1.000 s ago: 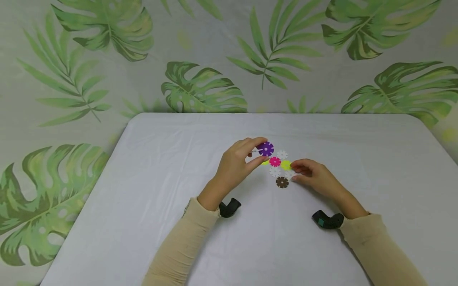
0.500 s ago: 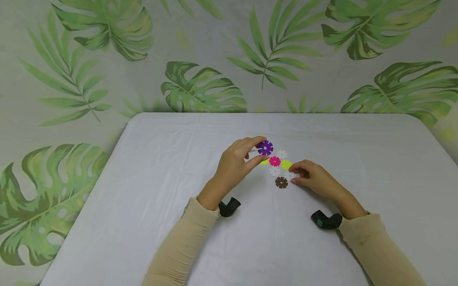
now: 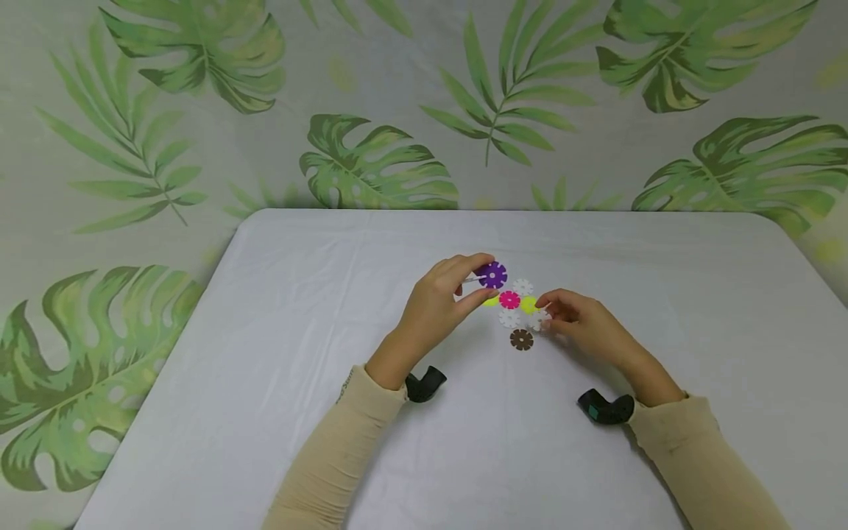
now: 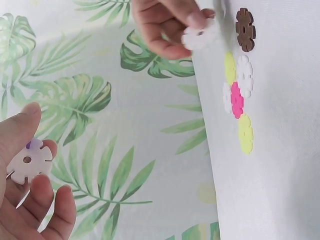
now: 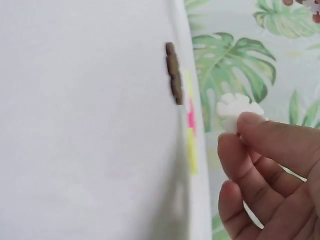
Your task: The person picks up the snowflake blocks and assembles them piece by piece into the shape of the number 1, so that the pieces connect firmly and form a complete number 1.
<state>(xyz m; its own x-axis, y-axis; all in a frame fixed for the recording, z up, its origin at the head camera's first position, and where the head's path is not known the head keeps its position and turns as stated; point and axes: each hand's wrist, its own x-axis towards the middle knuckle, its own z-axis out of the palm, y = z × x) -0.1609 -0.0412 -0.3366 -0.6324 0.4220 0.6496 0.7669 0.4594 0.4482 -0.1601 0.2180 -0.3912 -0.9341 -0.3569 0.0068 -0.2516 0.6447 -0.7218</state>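
Note:
Fingertips and thumb of my left hand hold a purple notched disc above the tabletop. A white notched disc is joined to it, seen broadside in the left wrist view. To the right, my right hand pinches another white notched disc between thumb and index finger, raised off the table. Between and below the hands lie a pink disc, a yellow disc, a white disc and a brown disc. A second yellow disc is partly hidden by the left thumb in the head view.
A further white disc lies behind the pink one. The white-covered table ends at a back edge against a leaf-patterned backdrop. Black devices are worn at both wrists.
My right hand has picked up a white disc from the group, its thumb shifting up slightly. The left hand stays almost still with the purple disc.

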